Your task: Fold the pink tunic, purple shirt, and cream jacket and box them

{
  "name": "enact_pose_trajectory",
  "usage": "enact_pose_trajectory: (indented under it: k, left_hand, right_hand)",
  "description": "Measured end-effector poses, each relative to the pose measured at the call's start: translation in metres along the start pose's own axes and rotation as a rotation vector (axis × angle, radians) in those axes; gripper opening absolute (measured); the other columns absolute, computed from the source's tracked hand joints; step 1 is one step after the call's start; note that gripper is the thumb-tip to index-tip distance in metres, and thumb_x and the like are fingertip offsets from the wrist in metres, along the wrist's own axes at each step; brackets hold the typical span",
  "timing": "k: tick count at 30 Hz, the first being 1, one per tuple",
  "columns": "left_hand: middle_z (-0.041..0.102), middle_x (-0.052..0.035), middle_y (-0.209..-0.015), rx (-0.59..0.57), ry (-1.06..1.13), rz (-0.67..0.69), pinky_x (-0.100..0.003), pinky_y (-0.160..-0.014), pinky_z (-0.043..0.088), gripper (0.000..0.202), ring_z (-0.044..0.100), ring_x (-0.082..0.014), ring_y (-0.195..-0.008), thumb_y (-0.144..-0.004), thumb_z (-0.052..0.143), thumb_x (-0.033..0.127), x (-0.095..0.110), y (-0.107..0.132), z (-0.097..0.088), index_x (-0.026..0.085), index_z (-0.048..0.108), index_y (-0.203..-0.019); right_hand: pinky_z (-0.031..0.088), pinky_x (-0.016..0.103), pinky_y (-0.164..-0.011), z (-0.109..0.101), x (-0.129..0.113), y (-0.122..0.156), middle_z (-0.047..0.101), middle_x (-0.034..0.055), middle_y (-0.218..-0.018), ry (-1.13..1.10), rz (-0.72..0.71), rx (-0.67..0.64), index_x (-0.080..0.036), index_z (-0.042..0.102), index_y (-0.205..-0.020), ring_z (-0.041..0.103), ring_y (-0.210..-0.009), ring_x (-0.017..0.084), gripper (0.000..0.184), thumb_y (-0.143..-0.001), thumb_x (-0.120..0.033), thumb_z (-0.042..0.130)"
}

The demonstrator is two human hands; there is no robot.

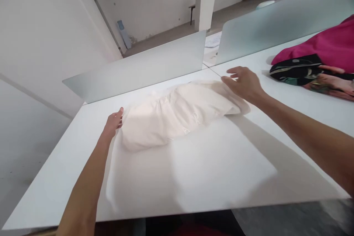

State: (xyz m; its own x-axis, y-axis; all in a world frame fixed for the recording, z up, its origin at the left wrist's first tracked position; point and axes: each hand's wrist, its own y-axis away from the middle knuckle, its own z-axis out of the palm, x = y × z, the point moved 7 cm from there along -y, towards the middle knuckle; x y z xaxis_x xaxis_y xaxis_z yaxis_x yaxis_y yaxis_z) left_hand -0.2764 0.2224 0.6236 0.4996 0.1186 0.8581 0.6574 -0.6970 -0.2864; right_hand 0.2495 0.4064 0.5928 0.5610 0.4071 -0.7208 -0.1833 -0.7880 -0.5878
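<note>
A cream-white cloth piece (155, 121), gathered into folds across its middle, spreads over the white table in front of me. It is blurred by motion, and small pale loops or ties show along its near edge. Beside its left end is my left hand (113, 122), thumb raised and fingers apart; whether they touch the cloth is hard to see. My right hand (245, 84) hovers over the cloth's far right corner, its thumb and forefinger spread with a gap between them. No grip on the cloth shows in either hand.
Magenta cloth (320, 49) and black patterned fabric (301, 70) lie at the table's right. Frosted partitions (149, 68) stand along the far edge of the white table (215, 169). Papers (212, 40) show through the gap between them. A wall rises at the left.
</note>
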Motion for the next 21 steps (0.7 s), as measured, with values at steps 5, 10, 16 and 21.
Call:
enact_pose_trajectory:
  k: [5, 10, 16, 21]
  left_hand:
    - [0.076, -0.0169, -0.095, -0.12, -0.183, -0.014, -0.038, -0.075, 0.053, 0.053, 0.07, -0.0342, -0.098, -0.052, 0.093, 0.048, 0.018, -0.034, 0.029, 0.016, 0.067, -0.086]
    - [0.073, -0.0094, -0.084, -0.099, -0.168, 0.033, -0.036, -0.069, 0.052, 0.029, 0.069, -0.0303, -0.086, -0.058, 0.081, 0.034, 0.022, -0.042, 0.037, 0.018, 0.07, -0.08]
    - [0.073, -0.0081, -0.096, 0.151, -0.259, 0.513, -0.037, -0.087, 0.054, 0.034, 0.068, -0.0295, -0.098, -0.081, 0.061, 0.042, 0.076, -0.011, 0.022, 0.018, 0.079, -0.098]
    - [0.071, -0.0031, -0.093, 0.227, 0.038, 0.92, -0.032, -0.087, 0.052, 0.02, 0.065, -0.0203, -0.092, -0.088, 0.064, 0.029, 0.142, 0.065, -0.008, 0.019, 0.077, -0.098]
  right_hand:
    - [0.049, 0.051, -0.111, 0.078, -0.046, -0.039, 0.053, 0.0204, -0.151, 0.21, -0.184, -0.333, -0.018, 0.057, -0.15, 0.057, -0.132, 0.039, 0.077, -0.084, -0.05, 0.078]
    - [0.052, 0.049, -0.099, 0.12, -0.037, -0.049, 0.067, 0.0211, -0.129, 0.475, -0.082, -0.496, -0.014, 0.065, -0.138, 0.065, -0.117, 0.036, 0.06, -0.084, -0.039, 0.075]
    - [0.048, 0.046, -0.095, 0.078, -0.061, -0.043, 0.07, 0.0204, -0.118, 0.578, -0.234, -0.324, -0.011, 0.072, -0.11, 0.064, -0.109, 0.03, 0.027, -0.096, -0.025, 0.055]
    - [0.047, 0.041, -0.091, -0.014, -0.087, -0.031, 0.07, 0.0178, -0.12, 0.579, -0.204, -0.058, -0.013, 0.07, -0.119, 0.064, -0.11, 0.028, 0.036, -0.102, -0.029, 0.044]
